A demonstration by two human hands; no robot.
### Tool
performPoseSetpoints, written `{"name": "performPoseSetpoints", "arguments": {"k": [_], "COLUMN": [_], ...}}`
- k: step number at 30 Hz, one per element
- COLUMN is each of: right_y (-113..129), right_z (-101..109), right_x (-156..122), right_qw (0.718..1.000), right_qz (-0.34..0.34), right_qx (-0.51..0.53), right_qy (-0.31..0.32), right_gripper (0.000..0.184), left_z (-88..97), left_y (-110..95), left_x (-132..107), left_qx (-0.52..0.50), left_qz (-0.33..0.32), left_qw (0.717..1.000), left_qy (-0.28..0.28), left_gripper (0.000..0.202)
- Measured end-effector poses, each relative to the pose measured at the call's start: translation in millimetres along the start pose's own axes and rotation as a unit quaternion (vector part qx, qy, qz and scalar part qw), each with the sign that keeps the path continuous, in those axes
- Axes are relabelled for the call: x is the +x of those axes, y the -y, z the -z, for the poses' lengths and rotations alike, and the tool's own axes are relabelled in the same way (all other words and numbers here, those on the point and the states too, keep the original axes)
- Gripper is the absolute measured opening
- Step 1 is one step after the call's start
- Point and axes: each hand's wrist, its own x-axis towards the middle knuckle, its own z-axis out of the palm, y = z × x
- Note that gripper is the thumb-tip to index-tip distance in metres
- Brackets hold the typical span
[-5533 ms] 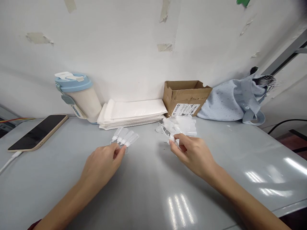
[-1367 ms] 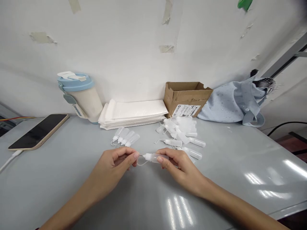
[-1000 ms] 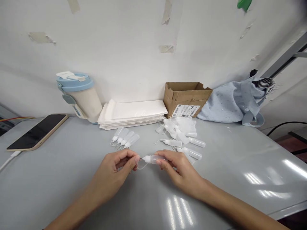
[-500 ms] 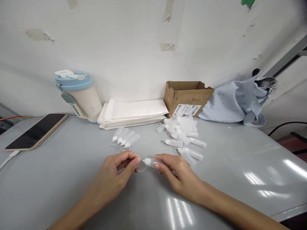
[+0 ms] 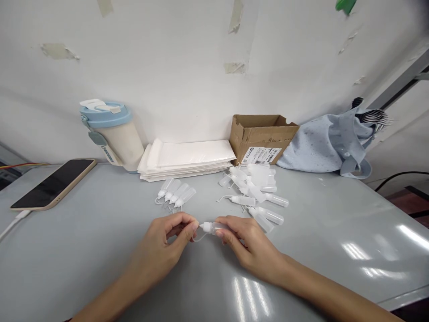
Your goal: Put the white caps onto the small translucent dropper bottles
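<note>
Between my hands, a small clear squeeze dropper bottle (image 5: 207,227) lies sideways above the table, its pointed white tip facing left. My right hand (image 5: 250,241) is closed round the bottle's body, thumb in front and fingers behind. The thumb and fingertips of my left hand (image 5: 169,241) pinch together right at the tip. A thin strap loops from the bottle's neck to those fingertips, which hide the small cap at its end. Beyond my left hand several similar bottles (image 5: 176,193) lie in a slanted row. Past my right hand is a loose heap of more bottles (image 5: 256,188).
A stack of white envelopes (image 5: 194,154) and an open cardboard box (image 5: 261,138) stand against the wall. A blue-lidded tumbler (image 5: 120,138) and a phone (image 5: 55,185) on a white cable are at left. A light blue fabric bag (image 5: 321,143) slumps at right on the grey table (image 5: 335,232).
Both hands keep nearly the same grip on the bottle. My left fingertips have shifted very slightly right, and the whole view has moved a little.
</note>
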Motion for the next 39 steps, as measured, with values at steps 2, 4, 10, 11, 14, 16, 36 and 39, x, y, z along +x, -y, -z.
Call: {"name": "performPoseSetpoints", "arguments": {"k": [2,4,10,11,14,16,36,39], "right_y": [-1,-1,1,1,3,3,2,0], "right_z": [-1,-1,3,3,4,5,9,8], "right_x": [1,1,1,1,1,1,1,0], "right_qw": [1.0,1.0,1.0,1.0,0.999,0.999,0.977,0.978], "right_qz": [0.001,0.0,-0.014,-0.018,-0.031,-0.037,-0.156,-0.149], "right_qx": [-0.002,-0.001,0.018,0.021,0.025,0.028,0.145,0.145], "right_qy": [-0.001,0.002,0.006,0.003,-0.001,0.002,0.025,0.03], "right_gripper": [0.025,0.025,0.024,0.024,0.023,0.025,0.035,0.035], "left_z": [-0.7,-0.5,5.9,7.1,9.3,9.8,8.9,6.8], "left_y": [0,1,2,1,0,0,9,11], "left_x": [0,0,2,2,2,3,2,1], "left_qx": [0.002,0.004,0.003,0.001,-0.005,-0.005,0.118,0.111], "left_qz": [-0.002,0.0,0.001,0.004,0.004,0.002,-0.205,-0.219], "left_qw": [1.0,1.0,1.0,1.0,1.0,1.0,0.972,0.969], "left_qy": [0.002,0.003,0.028,0.02,0.003,0.011,-0.008,-0.01], "left_gripper": [0.027,0.028,0.029,0.03,0.031,0.029,0.018,0.017]}}
